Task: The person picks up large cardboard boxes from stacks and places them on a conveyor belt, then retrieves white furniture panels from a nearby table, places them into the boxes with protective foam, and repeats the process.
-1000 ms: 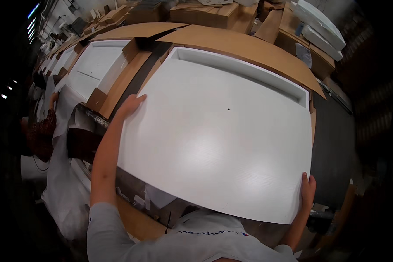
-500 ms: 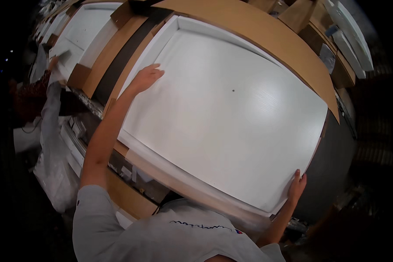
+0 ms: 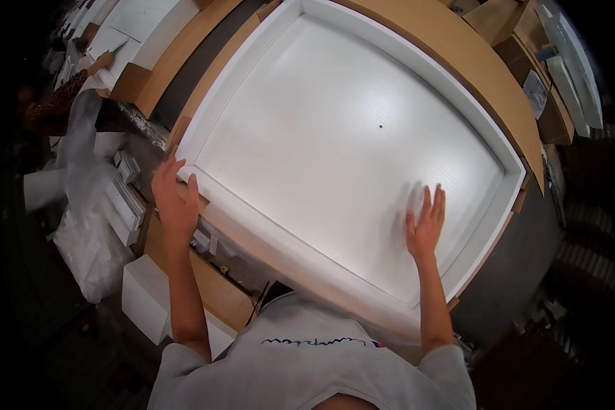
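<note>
Pressing down, we keep our right hand (image 3: 425, 229) flat on the big white panel (image 3: 348, 130). The fingers (image 3: 436, 203) are spread and straight, not gripping anything. They lie on the smooth middle part, with the raised white frame (image 3: 488, 229) just past them on the right side. We think a flat hand like this keeps the panel from sliding.

Our left hand (image 3: 174, 201) sits on the near left corner of the panel. Its fingers (image 3: 162, 179) curl a little over the frame edge, touching it but not closed tight. Under the palm we see a bit of brown cardboard (image 3: 184, 123) that pokes out from below the panel. We think the hand holds the corner there so the panel lines up with the cardboard.

The panel lies flat in front of us, across a brown bench (image 3: 458, 61), between both hands. A tiny dark dot (image 3: 380, 126) shows well beyond our right fingertips.

Left of our left fingers there is clear plastic wrap (image 3: 89, 225) and a small white box (image 3: 143, 301). Far off on the left, another person's hand (image 3: 102, 61) touches another white panel (image 3: 133, 20).
</note>
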The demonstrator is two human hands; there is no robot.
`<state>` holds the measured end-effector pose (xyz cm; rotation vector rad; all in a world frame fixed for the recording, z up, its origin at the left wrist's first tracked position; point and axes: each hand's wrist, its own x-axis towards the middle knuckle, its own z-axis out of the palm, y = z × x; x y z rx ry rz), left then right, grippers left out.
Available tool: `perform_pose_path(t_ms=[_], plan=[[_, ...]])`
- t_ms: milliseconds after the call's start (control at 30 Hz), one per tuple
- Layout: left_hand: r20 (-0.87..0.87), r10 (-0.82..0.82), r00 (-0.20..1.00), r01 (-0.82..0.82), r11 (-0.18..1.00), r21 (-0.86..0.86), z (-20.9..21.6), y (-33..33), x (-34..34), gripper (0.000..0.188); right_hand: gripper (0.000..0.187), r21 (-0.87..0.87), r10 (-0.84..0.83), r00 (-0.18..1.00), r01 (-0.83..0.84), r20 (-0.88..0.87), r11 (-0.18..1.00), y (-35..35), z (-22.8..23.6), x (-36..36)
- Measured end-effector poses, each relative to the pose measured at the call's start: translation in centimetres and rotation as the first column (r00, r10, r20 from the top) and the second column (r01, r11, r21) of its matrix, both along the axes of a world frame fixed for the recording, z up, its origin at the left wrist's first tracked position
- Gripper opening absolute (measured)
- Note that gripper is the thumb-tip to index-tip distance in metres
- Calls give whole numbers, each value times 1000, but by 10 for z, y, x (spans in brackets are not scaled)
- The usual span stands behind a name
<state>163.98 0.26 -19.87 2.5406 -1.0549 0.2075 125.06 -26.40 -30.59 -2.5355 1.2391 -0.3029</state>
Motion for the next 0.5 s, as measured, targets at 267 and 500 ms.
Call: perform_pose_path(t_ms=[267,500], plan=[[-551,317,772,-424,903,-75,-107,206,-90,33,57,-137,36,990,-55,-139,989,2,-31,28],[-990,-21,140,-428,900,-79,-174,205,-178,45,25,168,-94,918,31,385,985,57,21,40]])
